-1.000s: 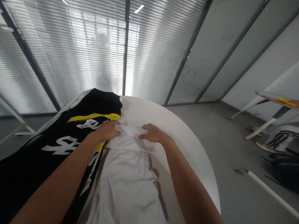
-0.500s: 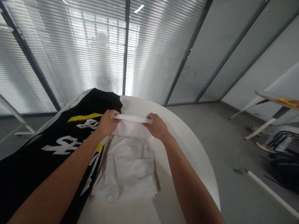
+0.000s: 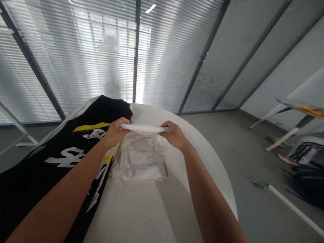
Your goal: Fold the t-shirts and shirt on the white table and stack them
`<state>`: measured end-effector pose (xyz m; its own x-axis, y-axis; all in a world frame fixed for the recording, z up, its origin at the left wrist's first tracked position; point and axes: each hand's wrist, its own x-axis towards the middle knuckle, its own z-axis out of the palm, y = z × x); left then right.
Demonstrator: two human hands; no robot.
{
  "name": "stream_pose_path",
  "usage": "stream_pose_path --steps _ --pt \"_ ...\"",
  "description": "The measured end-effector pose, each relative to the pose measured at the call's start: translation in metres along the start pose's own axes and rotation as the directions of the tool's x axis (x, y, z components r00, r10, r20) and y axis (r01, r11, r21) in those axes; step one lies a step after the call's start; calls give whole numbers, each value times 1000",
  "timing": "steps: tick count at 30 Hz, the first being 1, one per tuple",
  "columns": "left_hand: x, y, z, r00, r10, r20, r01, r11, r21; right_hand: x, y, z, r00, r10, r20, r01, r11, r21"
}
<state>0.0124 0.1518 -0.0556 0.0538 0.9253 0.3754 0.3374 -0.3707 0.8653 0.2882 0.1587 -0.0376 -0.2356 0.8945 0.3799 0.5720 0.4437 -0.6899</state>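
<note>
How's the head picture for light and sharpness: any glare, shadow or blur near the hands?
Head view: glare through the blinds, top-right corner dark; head view: a shadow on the white table beside the right forearm; head view: left hand and right hand slightly soft, white cloth low in contrast against the table.

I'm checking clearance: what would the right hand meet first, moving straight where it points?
The right hand would probably cross the white table and meet the glass partition first; depth is unclear.
</note>
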Motion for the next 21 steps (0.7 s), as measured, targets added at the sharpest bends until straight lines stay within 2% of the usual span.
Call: stream_pose_path --steps 5,10,13,17,21 --pt "0 -6 -7 992 -41 120 40 999 17 -4 2 -7 978 39 203 -38 999 -7" --pt "-1 -10 -14 981 -16 191 21 1000 -22 -7 -9 -13 933 36 358 -20 999 -48" --pt "-2 -13 -15 970 -28 243 35 999 -23 -8 -18 -14 889 46 456 1 995 -103" --pt "-2 -17 -12 956 -61 288 36 995 92 -9 -25 -11 816 108 568 -10 985 -173" --pt "-4 -15 -6 960 -63 274 -11 966 260 -10 -31 -9 779 138 612 -11 978 -207"
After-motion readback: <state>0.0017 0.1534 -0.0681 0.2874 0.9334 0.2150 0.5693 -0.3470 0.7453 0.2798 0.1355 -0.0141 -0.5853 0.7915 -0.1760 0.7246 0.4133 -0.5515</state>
